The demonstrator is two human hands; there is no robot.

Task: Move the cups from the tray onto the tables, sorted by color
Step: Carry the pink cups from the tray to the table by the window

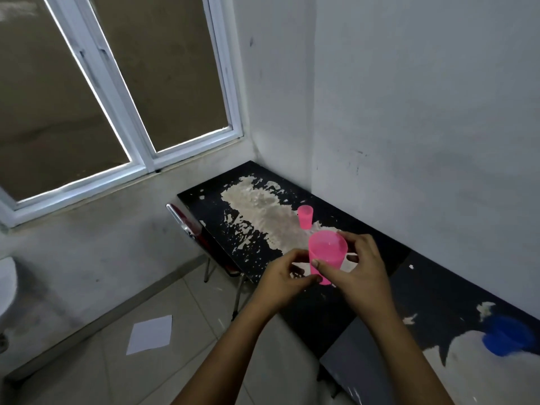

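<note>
A pink cup [327,252] is held upright above the near part of a black table [204,206] with worn, peeling paint. My right hand [362,276] grips its side with thumb and fingers. My left hand [286,276] pinches it near the base. A second pink cup [305,216] stands upright on the same table, farther back. A blue cup [505,336] sits on another black table [438,293] at the lower right. No tray is in view.
A red chair with a metal frame [187,226] stands at the left edge of the far table. A white sheet of paper [150,334] lies on the tiled floor. White walls close the corner; a window [117,83] is at left.
</note>
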